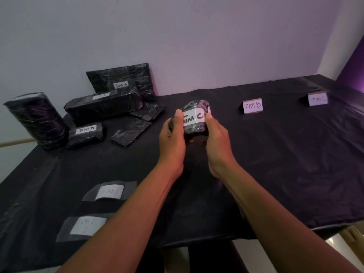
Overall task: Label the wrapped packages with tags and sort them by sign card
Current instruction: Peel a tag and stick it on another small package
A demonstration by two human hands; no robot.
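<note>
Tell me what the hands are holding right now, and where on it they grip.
Both hands hold one small black wrapped package tagged TIM C. The left hand grips its left side, the right hand its right side, thumbs at the tag's ends.

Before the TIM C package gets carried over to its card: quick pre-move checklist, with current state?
1. Tag on held package reads TIM C: ok.
2. Tag ends pressed flat under both thumbs: cannot tell.
3. Grip: left hand and right hand both hold the package: ok.
4. TIM C sign card in view, far right: ok.
5. Tablecloth in front of that card bare: ok.
6. TIM B sign card stands along the way; pass clear of it: ok.
</note>
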